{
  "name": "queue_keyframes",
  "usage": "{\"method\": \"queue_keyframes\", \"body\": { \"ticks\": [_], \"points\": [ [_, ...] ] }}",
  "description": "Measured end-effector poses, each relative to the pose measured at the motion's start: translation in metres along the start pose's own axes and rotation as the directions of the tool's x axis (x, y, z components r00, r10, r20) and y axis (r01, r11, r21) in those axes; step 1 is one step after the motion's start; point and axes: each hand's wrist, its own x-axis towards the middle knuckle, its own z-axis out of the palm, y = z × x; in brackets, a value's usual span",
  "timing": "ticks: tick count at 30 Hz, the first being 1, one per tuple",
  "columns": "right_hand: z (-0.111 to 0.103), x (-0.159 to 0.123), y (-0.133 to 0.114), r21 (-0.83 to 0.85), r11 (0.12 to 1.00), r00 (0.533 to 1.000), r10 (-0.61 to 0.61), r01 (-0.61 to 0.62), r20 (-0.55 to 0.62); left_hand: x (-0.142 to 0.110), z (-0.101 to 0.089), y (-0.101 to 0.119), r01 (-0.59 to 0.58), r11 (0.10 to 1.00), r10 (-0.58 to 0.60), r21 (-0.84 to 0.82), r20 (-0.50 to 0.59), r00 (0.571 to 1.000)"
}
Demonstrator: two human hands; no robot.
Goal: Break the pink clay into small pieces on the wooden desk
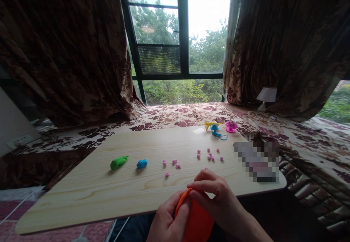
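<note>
At the table's near edge, my left hand (170, 214) and my right hand (216, 194) both grip a bright orange piece of what looks like modelling clay (197, 222). Its upper edge is pinched between my fingers and thumbs, and its lower part runs out of view at the bottom. Just beyond my hands, small pink lumps (209, 157) lie scattered, with several more pink pieces (174, 161) to the left. Farther left rest a blue lump (142, 164) and a longer green lump (119, 162).
On the far right of the light wooden table (90, 194) stand a blue mushroom shape (214, 128), a pink shape with dots (231, 126) and a yellow branching piece (209, 125). A blurred-out flat object (258, 163) lies at the right edge. Behind is a small lamp (267, 94).
</note>
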Motion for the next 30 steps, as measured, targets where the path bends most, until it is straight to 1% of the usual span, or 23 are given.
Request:
{"method": "queue_keyframes", "body": {
  "ticks": [1,3,5,7,9,10,12,14,15,16,17,18,19,21,22,24,26,28,30],
  "points": [
    [0.001,0.0,0.0,0.027,0.999,1.0,0.023,-0.022,-0.01,0.0,0.001,-0.001,0.012,0.999,-0.013,-0.05,-0.028,1.0],
    [0.001,-0.002,0.001,0.084,0.994,0.996,0.077,-0.073,-0.041,0.002,0.002,-0.004,0.07,0.98,-0.083,-0.185,-0.066,0.994],
    [0.001,-0.005,0.006,0.103,0.988,0.989,0.123,-0.114,-0.087,0.003,0.002,-0.008,0.13,0.936,-0.162,-0.328,-0.073,0.984],
    [0.003,-0.008,0.012,0.09,0.988,0.983,0.134,-0.123,-0.123,0.004,0.002,-0.01,0.177,0.879,-0.223,-0.442,-0.053,0.973],
    [0.005,-0.008,0.018,0.072,0.991,0.984,0.122,-0.113,-0.126,0.003,0.002,-0.008,0.252,0.806,-0.296,-0.535,0.003,0.955],
    [0.006,-0.008,0.019,0.063,0.992,0.986,0.114,-0.107,-0.118,0.003,0.003,-0.005,0.3,0.753,-0.343,-0.586,0.041,0.939],
    [0.006,-0.006,0.017,0.033,0.994,0.989,0.108,-0.105,-0.101,0.003,0.003,0.001,0.383,0.609,-0.438,-0.695,0.109,0.892],
    [0.004,-0.006,0.01,-0.038,0.996,0.988,0.078,-0.083,-0.13,0.005,0.003,0.004,0.418,0.448,-0.502,-0.79,0.164,0.849],
    [0.002,-0.007,0.006,-0.094,0.993,0.987,0.049,-0.064,-0.152,0.007,0.003,0.004,0.418,0.383,-0.517,-0.824,0.184,0.836],
    [0.0,-0.008,0.001,-0.165,0.986,0.987,0.007,-0.034,-0.161,0.008,0.002,0.003,0.41,0.332,-0.52,-0.849,0.198,0.831],
    [-0.001,-0.009,-0.004,-0.246,0.969,0.989,-0.051,0.015,-0.14,0.009,0.001,0.002,0.398,0.295,-0.508,-0.869,0.21,0.835],
    [-0.001,-0.011,-0.008,-0.329,0.941,0.99,-0.118,0.086,-0.08,0.01,-0.001,-0.001,0.389,0.268,-0.485,-0.882,0.225,0.845],
    [0.0,-0.013,-0.011,-0.4,0.901,0.983,-0.181,0.169,0.007,0.011,-0.003,-0.003,0.381,0.246,-0.454,-0.891,0.241,0.858],
    [0.007,-0.014,-0.013,-0.488,0.811,0.946,-0.276,0.324,0.171,0.011,-0.006,-0.008,0.39,0.219,-0.378,-0.894,0.291,0.879],
    [0.012,-0.014,-0.013,-0.513,0.774,0.928,-0.302,0.371,0.216,0.011,-0.008,-0.01,0.41,0.211,-0.346,-0.888,0.324,0.881],
    [0.02,-0.012,-0.011,-0.545,0.734,0.914,-0.322,0.405,0.245,0.01,-0.01,-0.013,0.438,0.21,-0.296,-0.874,0.37,0.881],
    [0.024,-0.009,-0.009,-0.556,0.721,0.911,-0.325,0.413,0.255,0.01,-0.012,-0.017,0.446,0.228,-0.257,-0.865,0.388,0.885],
    [0.024,-0.006,-0.01,-0.559,0.71,0.904,-0.328,0.428,0.276,0.01,-0.012,-0.021,0.421,0.246,-0.2,-0.873,0.379,0.903],
    [0.02,-0.004,-0.011,-0.569,0.688,0.893,-0.341,0.451,0.294,0.01,-0.012,-0.025,0.402,0.243,-0.138,-0.883,0.379,0.915]
  ]
}}
